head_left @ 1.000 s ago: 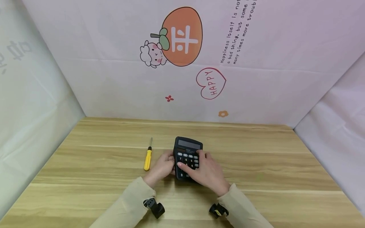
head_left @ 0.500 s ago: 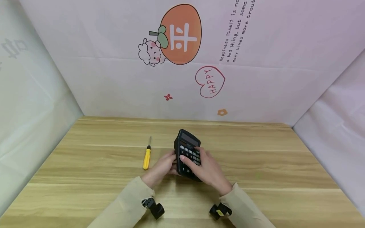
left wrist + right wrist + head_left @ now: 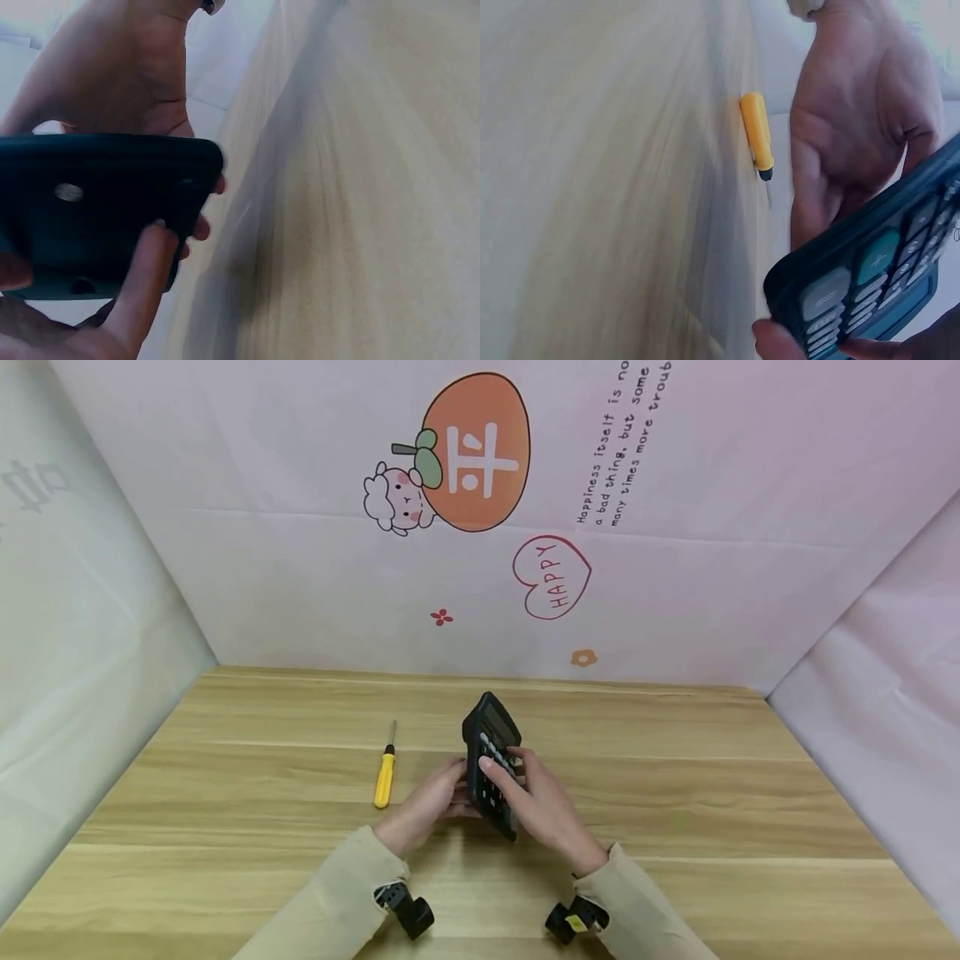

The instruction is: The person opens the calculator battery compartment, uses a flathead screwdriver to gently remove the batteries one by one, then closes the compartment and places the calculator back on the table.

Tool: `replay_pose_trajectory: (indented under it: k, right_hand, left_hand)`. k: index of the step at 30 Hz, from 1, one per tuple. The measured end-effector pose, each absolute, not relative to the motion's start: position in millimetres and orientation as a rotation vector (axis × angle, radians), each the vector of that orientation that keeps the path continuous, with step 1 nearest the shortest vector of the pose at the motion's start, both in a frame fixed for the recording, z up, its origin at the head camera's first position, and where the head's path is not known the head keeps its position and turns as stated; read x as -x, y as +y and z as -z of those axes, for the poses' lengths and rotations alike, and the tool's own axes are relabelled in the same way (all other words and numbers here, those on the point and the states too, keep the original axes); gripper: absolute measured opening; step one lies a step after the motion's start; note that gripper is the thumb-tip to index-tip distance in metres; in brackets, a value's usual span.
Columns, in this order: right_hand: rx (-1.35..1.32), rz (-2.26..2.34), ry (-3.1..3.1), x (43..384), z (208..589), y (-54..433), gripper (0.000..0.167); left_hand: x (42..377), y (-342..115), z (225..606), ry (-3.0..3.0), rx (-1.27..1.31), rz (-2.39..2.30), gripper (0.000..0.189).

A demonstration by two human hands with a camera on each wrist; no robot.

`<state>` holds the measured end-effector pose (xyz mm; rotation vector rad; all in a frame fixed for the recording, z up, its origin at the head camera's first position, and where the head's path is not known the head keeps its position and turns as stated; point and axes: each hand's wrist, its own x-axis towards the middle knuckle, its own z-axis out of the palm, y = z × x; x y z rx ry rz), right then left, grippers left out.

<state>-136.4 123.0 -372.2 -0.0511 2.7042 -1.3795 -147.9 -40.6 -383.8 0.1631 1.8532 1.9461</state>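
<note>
A black calculator (image 3: pixel 483 781) is held tilted above the table, its keys facing right. My right hand (image 3: pixel 551 810) grips it from the right, thumb across the keys and fingers round the edges. From the left, my left hand (image 3: pixel 429 800) reaches behind it. In the left wrist view, one straight finger (image 3: pixel 146 274) of that hand touches the dark back (image 3: pixel 112 225), near a small pale spot. Large grey and green keys (image 3: pixel 877 255) show in the right wrist view. A yellow-handled screwdriver (image 3: pixel 385 779) lies left of the hands, its metal shaft pointing away from me.
The wooden table (image 3: pixel 675 777) extends to both sides of the hands. White printed cloth (image 3: pixel 300 568) walls it in at the back, and plain-looking white sheets (image 3: pixel 885 677) stand at the sides. Black wrist cameras (image 3: pixel 412 912) sit on both beige sleeves.
The calculator has been turned from facing up to steeply tilted, its left edge rising and its keys swinging to the right. Both hands have stayed on it; the screwdriver lies where it was.
</note>
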Motion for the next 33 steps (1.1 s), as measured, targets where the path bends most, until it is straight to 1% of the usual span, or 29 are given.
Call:
replay_pose_trajectory:
  k: [5, 14, 20, 26, 33]
  right_hand:
    - [0.071, 1.561, 2.527, 135.9, 369.8, 121.7, 0.073]
    - [0.129, 1.738, 2.411, 134.3, 371.5, 120.8, 0.063]
    - [0.199, 1.816, 2.336, 132.9, 370.1, 123.0, 0.062]
    - [0.229, 1.848, 2.412, 131.1, 365.4, 127.4, 0.052]
    - [0.205, 1.977, 2.407, 129.6, 362.4, 133.4, 0.043]
  left_hand:
    - [149.1, -39.9, 387.4, 1.73, -0.223, -1.946, 0.051]
    - [151.2, -36.0, 387.9, 1.716, -0.171, -1.961, 0.06]
    - [149.9, -36.1, 387.4, 1.763, -0.103, -1.972, 0.068]
    - [146.6, -36.9, 387.0, 1.857, -0.004, -1.953, 0.082]
    - [149.1, -36.6, 390.0, 1.976, 0.057, -1.961, 0.082]
